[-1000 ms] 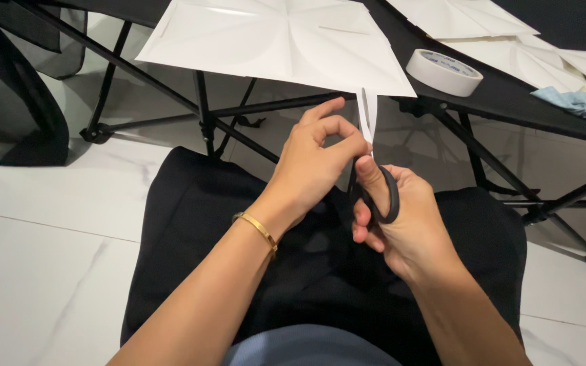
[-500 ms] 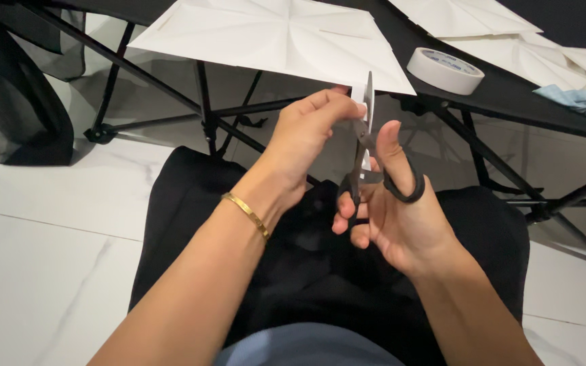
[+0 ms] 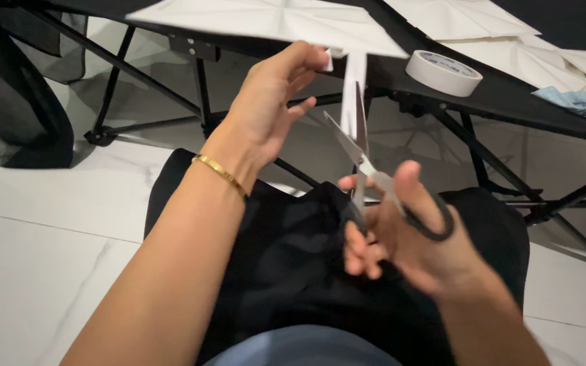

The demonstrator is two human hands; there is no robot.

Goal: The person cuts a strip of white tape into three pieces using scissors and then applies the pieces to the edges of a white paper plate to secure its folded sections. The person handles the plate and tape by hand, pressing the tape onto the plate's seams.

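Observation:
My left hand is raised and pinches the top of a narrow white paper strip that hangs down in front of the table edge. My right hand grips black-handled scissors, thumb through one loop. The blades are spread apart and point upward, with the strip between or just behind them. A thin gold bracelet sits on my left wrist. Black cloth covers my lap beneath both hands.
A black folding table stands ahead with its crossed legs below. On it lie folded white paper sheets, a roll of white tape and a light blue cloth. Dark fabric hangs at left over white tiles.
Both hands rose toward the table edge. The scissors went from shut near my lap to blades spread apart around the paper strip, which my left hand lifted higher.

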